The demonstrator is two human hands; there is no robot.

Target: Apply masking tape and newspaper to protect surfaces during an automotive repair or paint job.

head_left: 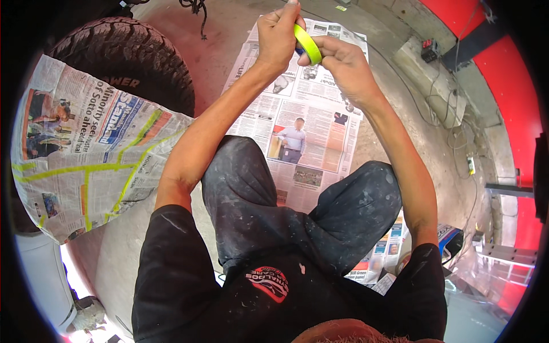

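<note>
Far left: newspaper cover point(68, 126) beside tyre point(134, 60), yellow-green strips already crossing it; that part looks largely done. Centre: left hand point(278, 39), fingers closed at upper end of yellow-green tape roll point(308, 44), seemingly gripping it; whether they pinch loose tape end, cannot tell. Roll held above newspaper sheets point(323, 106) on floor, no strips visible there, so taping seems unfinished. Right hand point(345, 64): fingers grasping roll's lower right side.

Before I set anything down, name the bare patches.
Bare floor shows between the tire and the spread newspaper, and just right of the right forearm. Crowded: the newspaper between the legs and held yellow tape, and the cable-strewn concrete block.
</note>
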